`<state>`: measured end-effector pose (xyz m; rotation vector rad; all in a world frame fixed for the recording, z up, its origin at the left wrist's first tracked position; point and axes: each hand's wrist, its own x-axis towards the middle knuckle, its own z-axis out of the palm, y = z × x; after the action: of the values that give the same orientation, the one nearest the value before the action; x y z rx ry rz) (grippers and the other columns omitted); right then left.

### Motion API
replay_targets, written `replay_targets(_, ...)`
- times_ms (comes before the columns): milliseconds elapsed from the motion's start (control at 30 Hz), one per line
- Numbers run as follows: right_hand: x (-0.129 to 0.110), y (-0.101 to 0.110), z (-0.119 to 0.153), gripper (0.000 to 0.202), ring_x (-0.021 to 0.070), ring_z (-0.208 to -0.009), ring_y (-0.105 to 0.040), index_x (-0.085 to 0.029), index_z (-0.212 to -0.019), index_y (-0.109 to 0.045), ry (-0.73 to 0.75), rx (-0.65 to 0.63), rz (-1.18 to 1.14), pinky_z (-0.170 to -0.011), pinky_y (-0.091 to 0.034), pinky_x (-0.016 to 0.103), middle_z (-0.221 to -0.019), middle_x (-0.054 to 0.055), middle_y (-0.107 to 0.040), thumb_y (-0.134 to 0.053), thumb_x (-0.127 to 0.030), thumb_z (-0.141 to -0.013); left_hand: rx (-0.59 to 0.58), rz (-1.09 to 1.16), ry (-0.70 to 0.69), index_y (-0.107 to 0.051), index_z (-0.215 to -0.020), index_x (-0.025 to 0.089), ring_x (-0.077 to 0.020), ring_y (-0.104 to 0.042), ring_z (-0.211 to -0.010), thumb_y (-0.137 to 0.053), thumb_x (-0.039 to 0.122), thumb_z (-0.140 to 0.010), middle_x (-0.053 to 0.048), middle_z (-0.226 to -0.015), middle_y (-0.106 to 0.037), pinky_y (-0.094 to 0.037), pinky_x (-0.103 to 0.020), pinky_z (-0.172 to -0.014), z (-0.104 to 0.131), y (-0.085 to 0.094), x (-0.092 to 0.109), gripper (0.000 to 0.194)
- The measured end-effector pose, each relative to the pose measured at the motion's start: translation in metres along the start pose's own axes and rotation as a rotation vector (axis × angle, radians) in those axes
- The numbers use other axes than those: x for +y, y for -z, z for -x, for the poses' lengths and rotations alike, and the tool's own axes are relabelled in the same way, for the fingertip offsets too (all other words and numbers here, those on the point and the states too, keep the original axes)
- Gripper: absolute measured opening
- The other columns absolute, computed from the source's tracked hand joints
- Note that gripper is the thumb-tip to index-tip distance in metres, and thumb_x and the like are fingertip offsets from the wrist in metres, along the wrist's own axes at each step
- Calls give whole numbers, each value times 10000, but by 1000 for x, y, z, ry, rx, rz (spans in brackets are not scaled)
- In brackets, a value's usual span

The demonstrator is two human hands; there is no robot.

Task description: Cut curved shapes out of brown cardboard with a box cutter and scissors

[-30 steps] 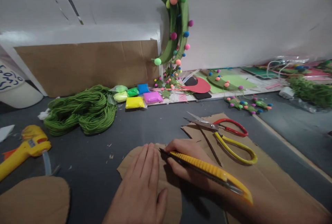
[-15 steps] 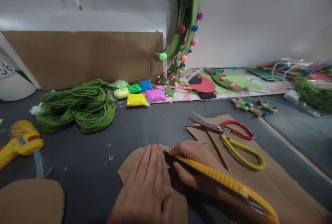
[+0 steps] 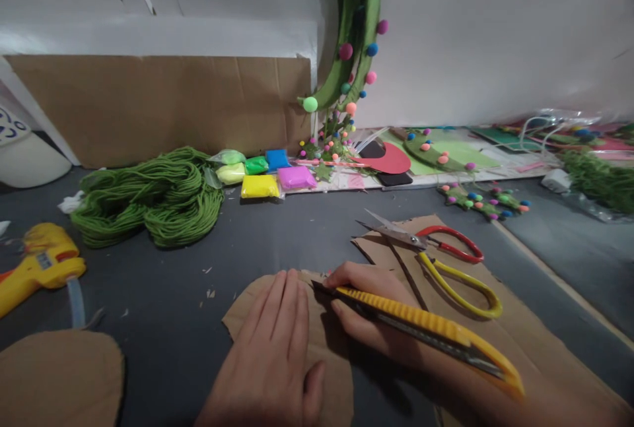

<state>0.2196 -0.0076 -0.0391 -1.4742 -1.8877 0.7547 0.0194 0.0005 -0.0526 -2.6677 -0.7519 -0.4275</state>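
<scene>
My left hand (image 3: 272, 348) lies flat on a rounded brown cardboard piece (image 3: 333, 354), its fingers stretched out side by side and holding nothing. Just right of it, my right hand (image 3: 371, 311) is closed on a yellow box cutter (image 3: 426, 328). The dark blade points left and its tip is at the cardboard, close beside my left fingertips. Beyond my right hand, scissors (image 3: 421, 242) with one red and one yellow handle lie open on a larger cardboard sheet (image 3: 525, 341).
A yellow glue gun (image 3: 47, 262) and another rounded cardboard piece (image 3: 62, 374) are at the left. Green cord (image 3: 148, 199) and bright clay packets (image 3: 260, 186) lie further back. A green pompom-covered decoration (image 3: 366, 51) stands against the wall.
The cutter's handle has tilted slightly and its rear end has shifted a little up and left. My left hand still presses on the cardboard, and the whole view has shifted slightly.
</scene>
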Motion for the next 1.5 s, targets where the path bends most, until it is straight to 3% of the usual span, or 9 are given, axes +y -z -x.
replay_targets(233,-1,-3,-2,152,151,-708,-613,-246,-883,-543,11,-12,19,-668,-474,263,-773,-8,-649,-521,-126,-793,-40,-6,0,-468,-1276,-81,-386,-534,-1222,-457,316,-819,-302,-1312,-548,-443,-438,-992,2,-1,1,606)
replay_targets(700,-3,3,6,131,137,-681,-604,-241,-889,-553,26,14,49,-644,-453,242,-750,-16,-643,-537,-148,-798,72,57,74,-545,-1213,-41,-341,-596,-1160,-454,336,-834,-250,-1258,-609,-431,-395,-979,1,-1,4,543)
replay_targets(867,-2,1,5,166,139,-692,-610,-246,-892,-553,33,1,78,-665,-457,241,-745,-22,-641,-547,-123,-781,19,85,66,-512,-1276,-21,-348,-534,-1233,-480,370,-836,-243,-1330,-557,-383,-400,-1039,5,-6,3,589)
replay_targets(1000,-2,0,0,160,134,-668,-600,-241,-868,-562,10,-6,45,-645,-454,231,-723,-29,-636,-545,-119,-765,41,60,55,-552,-1211,-53,-371,-583,-1169,-484,312,-794,-281,-1269,-591,-449,-433,-971,2,-3,1,558)
replay_targets(1100,-7,4,-6,123,128,-636,-574,-230,-827,-566,-39,-14,-24,-595,-437,221,-698,-32,-617,-533,-128,-766,-29,40,6,-566,-1189,-88,-401,-602,-1132,-485,289,-766,-313,-1246,-592,-509,-465,-897,-5,2,1,572)
replay_targets(1233,-18,15,-13,87,142,-645,-567,-219,-776,-569,-142,-49,-65,-582,-425,234,-697,-22,-621,-519,-150,-761,-125,54,87,-634,-1161,-28,-384,-628,-1094,-465,276,-813,-262,-1199,-647,-542,-487,-874,-21,14,1,492)
replay_targets(1367,-24,23,-12,72,147,-692,-584,-224,-827,-598,-173,-91,-63,-628,-432,242,-756,-24,-646,-542,-186,-801,-181,81,102,-668,-1122,1,-366,-661,-1008,-583,295,-811,-237,-1103,-697,-556,-487,-859,-33,22,-3,437)
replay_targets(1500,-22,18,-4,77,133,-690,-572,-218,-870,-599,-106,-76,-179,-621,-433,220,-762,-25,-627,-542,-193,-824,-156,85,133,-644,-1157,-18,-365,-657,-1023,-704,319,-739,-257,-1153,-672,-560,-477,-864,-30,19,-5,540)
